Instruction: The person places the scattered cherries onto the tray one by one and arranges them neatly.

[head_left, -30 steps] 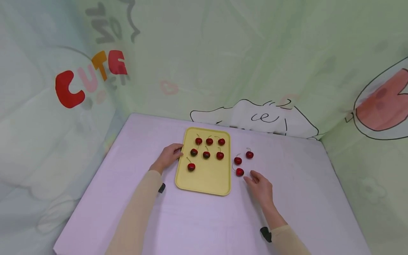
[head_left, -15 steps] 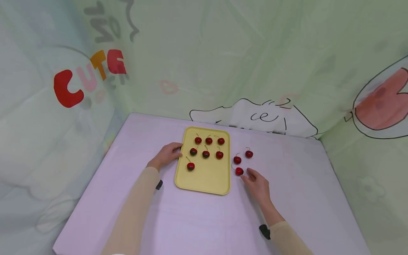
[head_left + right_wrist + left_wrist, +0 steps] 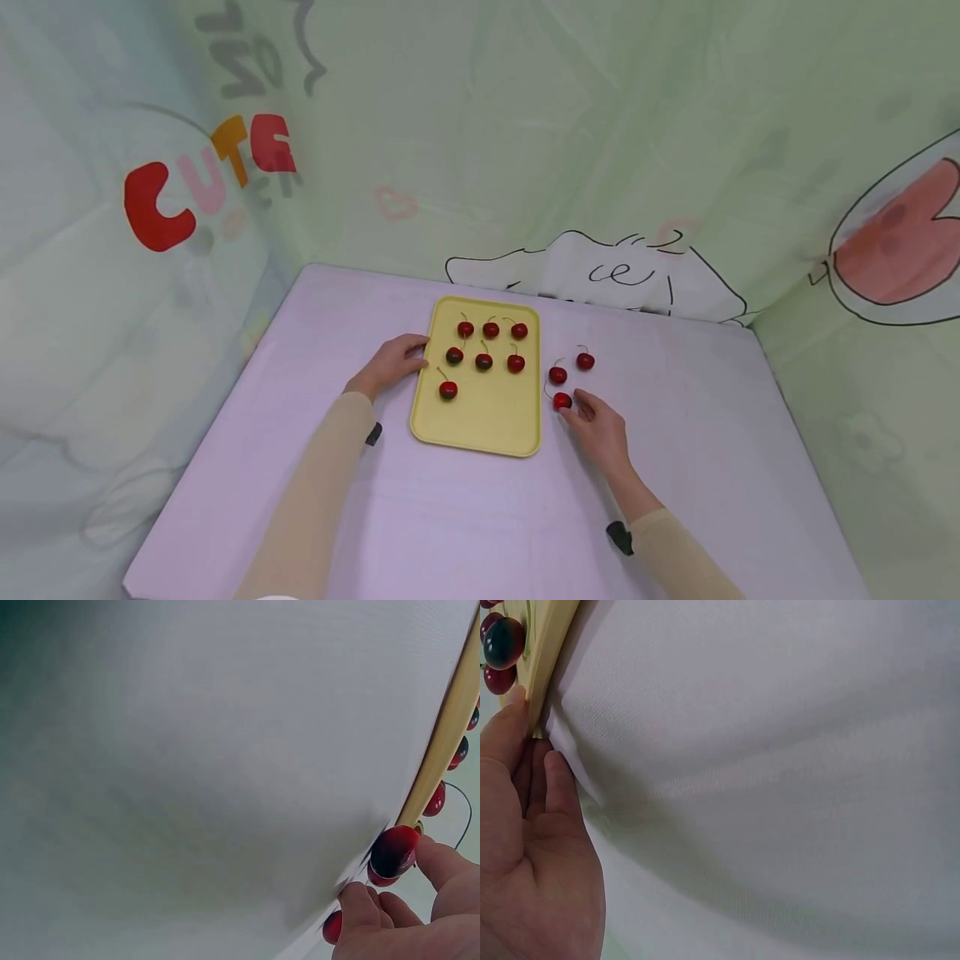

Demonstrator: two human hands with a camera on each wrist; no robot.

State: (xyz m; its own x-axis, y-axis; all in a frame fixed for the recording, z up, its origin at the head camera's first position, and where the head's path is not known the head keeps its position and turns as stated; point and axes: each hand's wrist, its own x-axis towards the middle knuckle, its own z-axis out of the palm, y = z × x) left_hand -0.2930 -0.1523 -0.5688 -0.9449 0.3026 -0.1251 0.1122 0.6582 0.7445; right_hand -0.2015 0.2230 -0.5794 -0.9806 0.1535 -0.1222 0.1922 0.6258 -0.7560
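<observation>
A yellow rectangular tray [image 3: 480, 425] lies on the table and carries several red cherries with stems, among them a lone cherry [image 3: 447, 390] in the nearest row. At the tray's left rim, my left hand [image 3: 392, 362] pinches the edge; in the left wrist view the thumb [image 3: 508, 724] is over the rim and the fingers are against its underside or side. My right hand [image 3: 600, 429] is spread around a loose cherry [image 3: 562, 402] right of the tray. In the right wrist view, the thumb is at this cherry [image 3: 394, 851], while the fingertips [image 3: 352, 894] stand apart from it.
Two more loose cherries lie just beyond, one cherry [image 3: 557, 375] close to the tray and another cherry [image 3: 585, 361] farther right. A pale lilac cloth covers the table [image 3: 450, 533]. Printed curtains [image 3: 525, 125] hang behind and at both sides.
My right hand has moved left and slightly away from me, from beside the nearest loose cherry to around it. The left hand stays at the tray rim.
</observation>
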